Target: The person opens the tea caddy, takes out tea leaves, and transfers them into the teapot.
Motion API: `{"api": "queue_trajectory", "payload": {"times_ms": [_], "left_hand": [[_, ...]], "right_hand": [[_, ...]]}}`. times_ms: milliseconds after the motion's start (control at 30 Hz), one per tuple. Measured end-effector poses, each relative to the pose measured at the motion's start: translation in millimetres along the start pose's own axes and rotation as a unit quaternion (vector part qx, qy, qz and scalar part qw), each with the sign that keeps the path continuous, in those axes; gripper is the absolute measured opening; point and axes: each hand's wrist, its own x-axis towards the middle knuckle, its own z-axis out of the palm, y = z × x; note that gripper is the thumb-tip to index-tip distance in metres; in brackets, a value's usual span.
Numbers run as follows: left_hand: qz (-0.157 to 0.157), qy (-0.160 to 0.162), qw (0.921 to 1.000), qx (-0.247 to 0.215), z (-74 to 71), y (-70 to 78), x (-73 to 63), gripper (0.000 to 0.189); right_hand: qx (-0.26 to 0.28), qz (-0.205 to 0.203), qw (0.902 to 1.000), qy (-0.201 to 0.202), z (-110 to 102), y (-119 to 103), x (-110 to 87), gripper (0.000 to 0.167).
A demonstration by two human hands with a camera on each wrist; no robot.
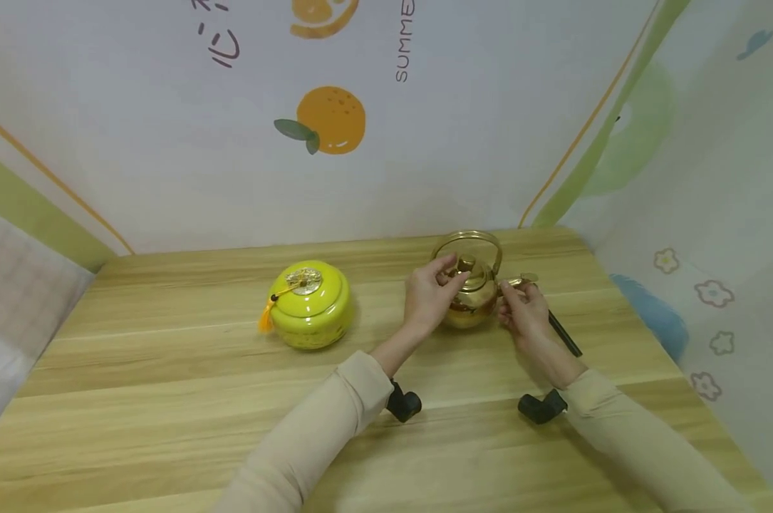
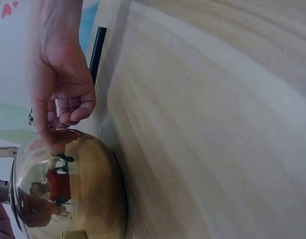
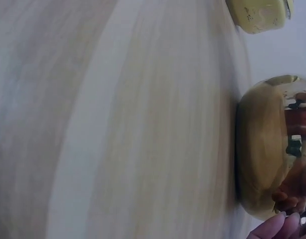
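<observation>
A shiny gold kettle (image 1: 468, 313) with a raised hoop handle (image 1: 469, 234) stands upright toward the back right of the table. My left hand (image 1: 427, 296) is at its top, thumb and fingers pinching the lid knob (image 1: 466, 262). On the kettle's right side, my right hand (image 1: 528, 313) pinches the spout (image 1: 514, 281) near its base. The left wrist view shows the right hand's fingertips right at the shiny kettle body (image 2: 93, 179). In the right wrist view, fingertips (image 3: 275, 226) show beside the kettle's lower side (image 3: 260, 149).
A yellow-green lidded jar (image 1: 312, 313) with an orange tassel (image 1: 266, 317) stands left of the kettle. A thin black stick (image 1: 566, 335) lies behind the right hand. Black camera mounts (image 1: 404, 405) are worn at the wrists. A printed cloth wall (image 1: 232, 178) rises behind the wooden table (image 1: 168, 420).
</observation>
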Motion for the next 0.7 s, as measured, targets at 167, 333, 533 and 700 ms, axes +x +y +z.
{"api": "queue_trajectory", "payload": {"times_ms": [167, 333, 533, 700], "left_hand": [[0.006, -0.007, 0.9994, 0.033, 3.2, -0.8, 5.8, 0.038], [0.006, -0.003, 0.9984, 0.056, 6.3, -2.0, 10.9, 0.038], [0.004, -0.005, 0.997, 0.077, 9.3, -2.8, 15.3, 0.037], [0.012, -0.006, 0.9945, 0.104, 10.9, -1.2, 18.0, 0.034]], "right_hand": [[-0.018, -0.019, 0.9996, -0.007, 0.4, 2.2, 1.5, 0.017], [-0.022, -0.028, 0.9993, -0.009, 0.9, 2.7, 2.4, 0.015], [-0.028, -0.037, 0.9988, -0.013, 0.4, 3.1, 2.5, 0.014], [-0.031, -0.039, 0.9986, -0.015, 0.2, 3.6, 2.8, 0.014]]}}
